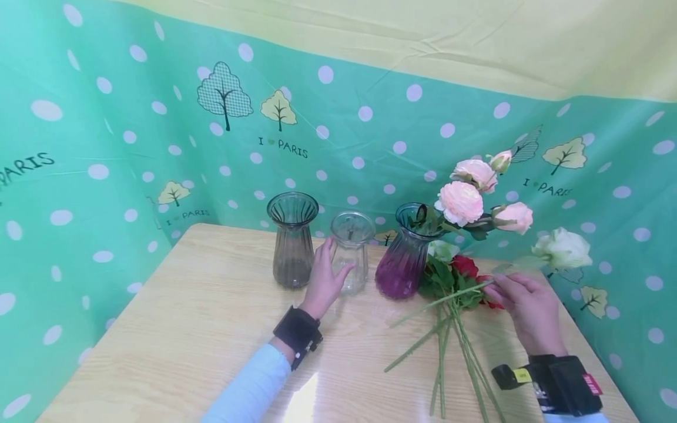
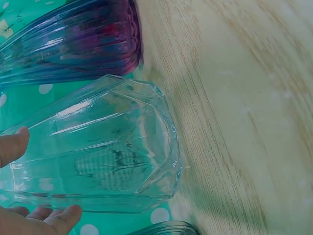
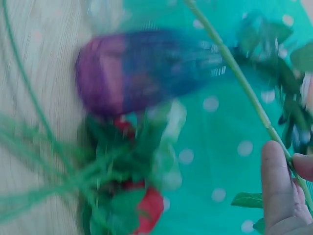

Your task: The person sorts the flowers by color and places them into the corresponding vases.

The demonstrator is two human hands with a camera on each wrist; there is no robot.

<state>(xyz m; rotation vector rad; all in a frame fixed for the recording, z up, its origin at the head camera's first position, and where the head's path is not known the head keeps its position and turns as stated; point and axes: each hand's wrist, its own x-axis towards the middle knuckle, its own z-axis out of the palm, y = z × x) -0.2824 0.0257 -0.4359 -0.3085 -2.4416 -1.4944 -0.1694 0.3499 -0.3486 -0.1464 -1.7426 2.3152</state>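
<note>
My left hand (image 1: pixel 324 283) is at the clear glass vase (image 1: pixel 361 258), fingers along its left side and thumb across its front. In the left wrist view the vase (image 2: pixel 102 147) lies between thumb and fingers. On the right, my right hand (image 1: pixel 529 305) pinches the green stem (image 3: pixel 244 88) of a white rose (image 1: pixel 563 249). The bloom points right and back, and the bare stem end slants left over the table. Beside the clear vase stands a purple-blue glass vase (image 1: pixel 402 270), holding pink flowers (image 1: pixel 460 203) that lean right.
A grey glass vase (image 1: pixel 292 252) stands left of the clear one. Red roses (image 1: pixel 465 266) and another white bloom (image 1: pixel 443 251) lie right of the purple vase, their long stems (image 1: pixel 441 364) spread toward the front of the wooden table (image 1: pixel 211 317). A dotted green cloth (image 1: pixel 338 147) hangs behind.
</note>
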